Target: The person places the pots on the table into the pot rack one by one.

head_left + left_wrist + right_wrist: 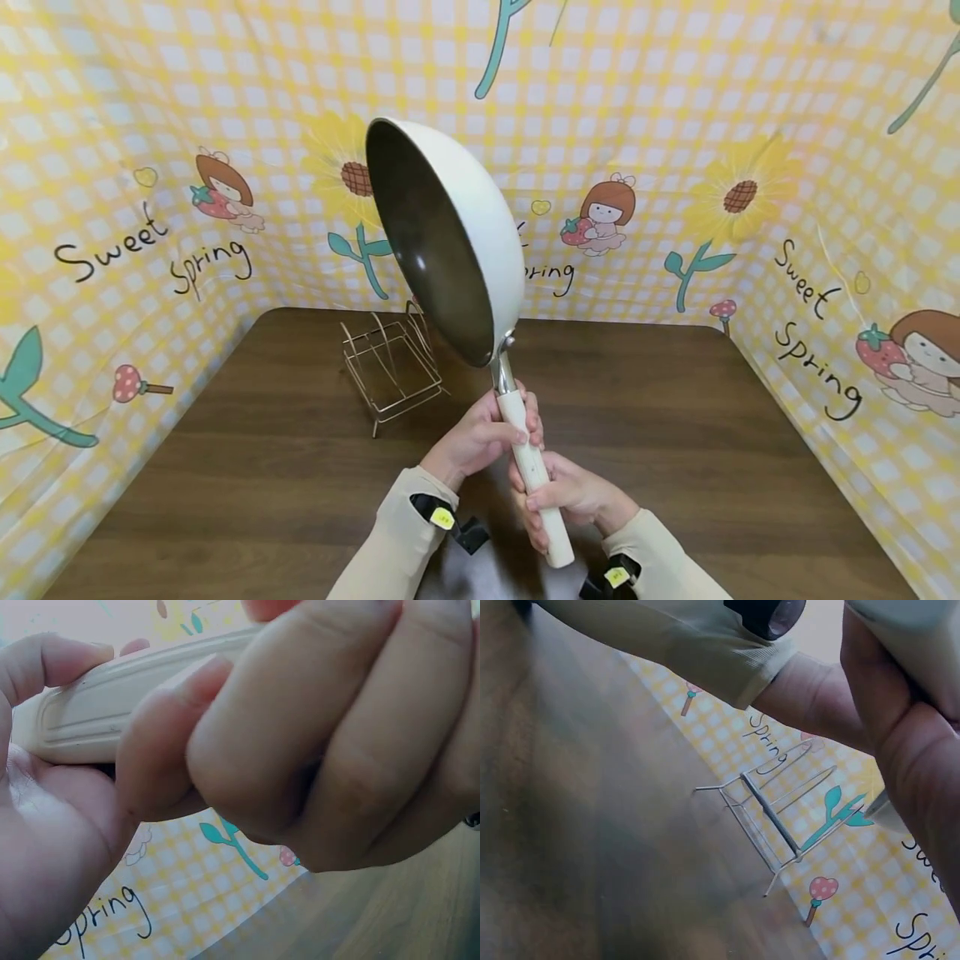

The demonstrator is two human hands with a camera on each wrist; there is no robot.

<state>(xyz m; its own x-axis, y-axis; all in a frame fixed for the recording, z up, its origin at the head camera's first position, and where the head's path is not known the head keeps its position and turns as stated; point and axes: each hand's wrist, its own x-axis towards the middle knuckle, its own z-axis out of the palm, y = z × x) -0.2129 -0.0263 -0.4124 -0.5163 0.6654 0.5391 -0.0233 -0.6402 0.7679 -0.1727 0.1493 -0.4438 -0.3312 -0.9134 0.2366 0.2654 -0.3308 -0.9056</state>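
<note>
Standing farthest left among the things here is a wire rack, feet on the tabletop, short of the checked cloth behind. Next comes the pan, held up in the air, its bowl above and left of both hands, dark inside turned left, white outside turned right. I can't tell from here how far the rim is from the rack. The left hand comes next, its grip closed about the upper handle, nearer both bowl and rack. Farthest right, the right hand wraps the lower handle, thumb across it. Between those two firm holds runs the pan's long axis, slanting from the handle's butt at lower right to the bowl at upper left.
</note>
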